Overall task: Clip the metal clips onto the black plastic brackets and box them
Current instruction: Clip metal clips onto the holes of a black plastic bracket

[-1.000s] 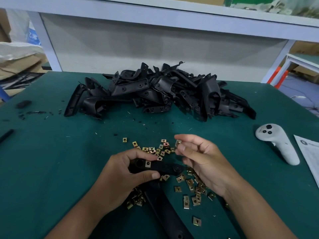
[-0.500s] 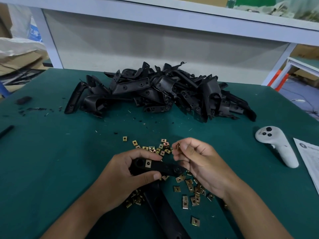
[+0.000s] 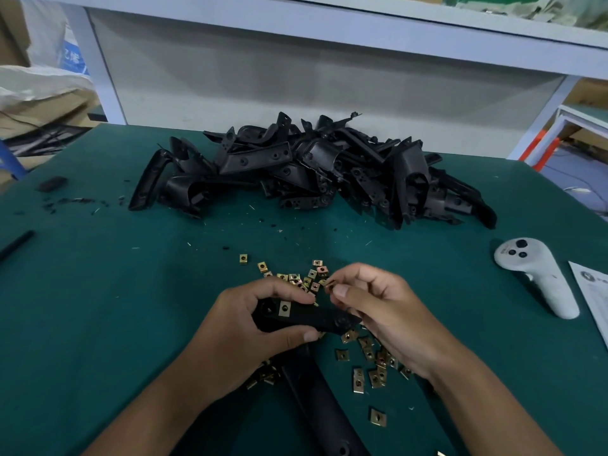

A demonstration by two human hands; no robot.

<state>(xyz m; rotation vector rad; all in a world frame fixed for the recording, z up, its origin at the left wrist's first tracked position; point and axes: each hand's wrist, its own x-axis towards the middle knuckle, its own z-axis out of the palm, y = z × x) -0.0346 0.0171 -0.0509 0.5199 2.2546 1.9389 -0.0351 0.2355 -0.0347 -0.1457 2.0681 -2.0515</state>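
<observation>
1. Since 1.0 s ago, the right hand [image 3: 381, 311] has drawn its pinched metal clip [image 3: 330, 284] slightly lower and closer to the bracket; the left hand has stayed put.
2. Left hand [image 3: 243, 327] grips a black plastic bracket [image 3: 306, 319], fingers over its top edge and thumb beneath; 1 clip [image 3: 284, 308] already sits on the bracket near its 9 o'clock end.
3. Right hand pinches the small clip between thumb and forefinger, just above the bracket's 3 o'clock end.
4. Loose clips [image 3: 368, 366] lie scattered on the green surface [image 3: 98, 307], some at 12 o'clock of the hands, more at 5 o'clock.
5. Pile of black brackets [image 3: 312, 172] sits at 12 o'clock, well apart from the hands.
6. White controller [image 3: 539, 278] lies at 3 o'clock, a paper sheet [image 3: 592, 291] just beside it.
</observation>
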